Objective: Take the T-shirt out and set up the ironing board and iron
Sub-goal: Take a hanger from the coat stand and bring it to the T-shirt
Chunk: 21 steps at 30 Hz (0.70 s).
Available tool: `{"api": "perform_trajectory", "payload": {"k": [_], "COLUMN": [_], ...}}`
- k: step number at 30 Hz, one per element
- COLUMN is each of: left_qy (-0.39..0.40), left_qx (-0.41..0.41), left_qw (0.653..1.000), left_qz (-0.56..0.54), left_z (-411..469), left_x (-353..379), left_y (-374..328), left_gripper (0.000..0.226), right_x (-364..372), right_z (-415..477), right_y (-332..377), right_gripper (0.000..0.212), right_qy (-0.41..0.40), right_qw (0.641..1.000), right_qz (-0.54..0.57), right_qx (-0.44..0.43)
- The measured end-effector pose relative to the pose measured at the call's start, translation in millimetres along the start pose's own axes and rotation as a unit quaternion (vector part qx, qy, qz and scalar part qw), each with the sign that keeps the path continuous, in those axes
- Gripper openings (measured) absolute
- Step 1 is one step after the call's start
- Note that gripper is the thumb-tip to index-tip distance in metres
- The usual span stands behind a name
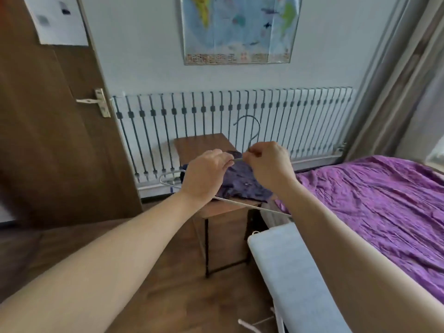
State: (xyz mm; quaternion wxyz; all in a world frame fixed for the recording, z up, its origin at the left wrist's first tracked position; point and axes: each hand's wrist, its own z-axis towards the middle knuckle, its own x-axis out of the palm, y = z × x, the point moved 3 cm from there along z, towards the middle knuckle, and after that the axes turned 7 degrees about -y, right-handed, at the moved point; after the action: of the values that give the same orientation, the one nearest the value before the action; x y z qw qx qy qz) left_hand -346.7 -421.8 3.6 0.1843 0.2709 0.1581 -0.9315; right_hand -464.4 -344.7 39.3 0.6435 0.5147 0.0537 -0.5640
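A dark purple T-shirt (pixel 242 181) lies bunched on a small wooden side table (pixel 199 143), still threaded on a metal wire hanger (pixel 249 131) whose hook points up. My left hand (pixel 204 174) grips the shirt's collar at the hanger's shoulder. My right hand (pixel 266 162) pinches the hanger wire just below the hook. The pale grey ironing board (pixel 288 272) stands at the lower right beside the bed. No iron is visible.
A bed with a purple cover (pixel 374 200) fills the right side. A white radiator (pixel 216 111) runs along the far wall behind the table. A brown door (pixel 48 140) stands at the left. Wooden floor (pixel 168 272) lies below the table.
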Motion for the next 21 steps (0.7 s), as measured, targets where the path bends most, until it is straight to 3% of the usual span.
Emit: {"api": "perform_trajectory", "payload": {"k": [10,15,21], "left_qy": [0.026,0.042,0.068], "left_qx": [-0.038,-0.052,-0.06], "left_qw": [0.999,0.998,0.996], "left_qz": [0.028,0.02,0.008], "left_z": [49,80,124], "left_x": [29,59,117], "left_y": [199,268,340], "left_gripper": [0.02,0.017,0.019], "right_x": [163,221,280], "right_z": [131,191,269], "right_y": [50,54,38], "right_gripper": [0.046,0.045,0.027], "right_qy": [0.055,0.07,0.07], "right_qw": [0.998,0.997,0.996], "right_qz": [0.022,0.012,-0.001], "right_qx": [0.0,0.021,0.051]}}
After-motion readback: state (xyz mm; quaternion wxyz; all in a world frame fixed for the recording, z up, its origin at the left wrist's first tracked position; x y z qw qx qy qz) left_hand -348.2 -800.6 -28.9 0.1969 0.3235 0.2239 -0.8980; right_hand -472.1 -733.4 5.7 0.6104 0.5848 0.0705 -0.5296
